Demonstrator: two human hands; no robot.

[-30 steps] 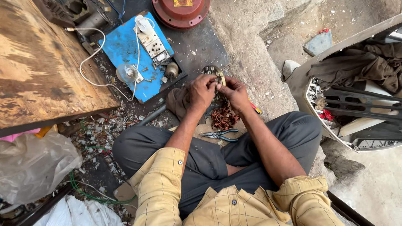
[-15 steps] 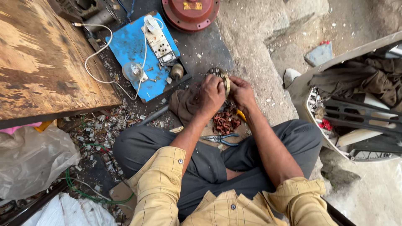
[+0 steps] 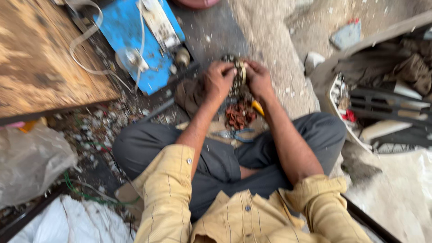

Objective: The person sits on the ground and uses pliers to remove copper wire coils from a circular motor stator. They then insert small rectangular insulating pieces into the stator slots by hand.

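Sitting cross-legged on a littered floor [image 3: 279,40], in grey trousers and a yellow shirt. Gripping, between both hands, a round metal part [image 3: 238,74] with windings, seemingly a small motor stator, raised just above the lap and blurred by camera motion. Left hand [image 3: 218,81] closing around its left side, fingers curled over the top edge; right hand [image 3: 260,78] clasping the right side likewise, both firmly wrapped, nothing else visible in either. Lying directly beneath the part: a tangle of reddish copper wire [image 3: 238,114]; just below that, on the lap, a pair of pliers [image 3: 236,134] with blue handles; beside the wire, a yellow-handled tool [image 3: 258,108], mostly hidden. Standing to the left: a blue board [image 3: 130,40] carrying a white socket strip and loose white cable [image 3: 85,54], and a worn wooden worktop [image 3: 40,58]. Piled to the right: dark scrap in a pale shell [image 3: 382,103]. Judging risks: sharp lamination edges or cut wire ends nicking the fingers under a hard pull; the part slipping from the grasp and dropping onto the pliers or a leg; loose strands snagging; live cable nearby posing a shock hazard, though energised or not cannot be told.
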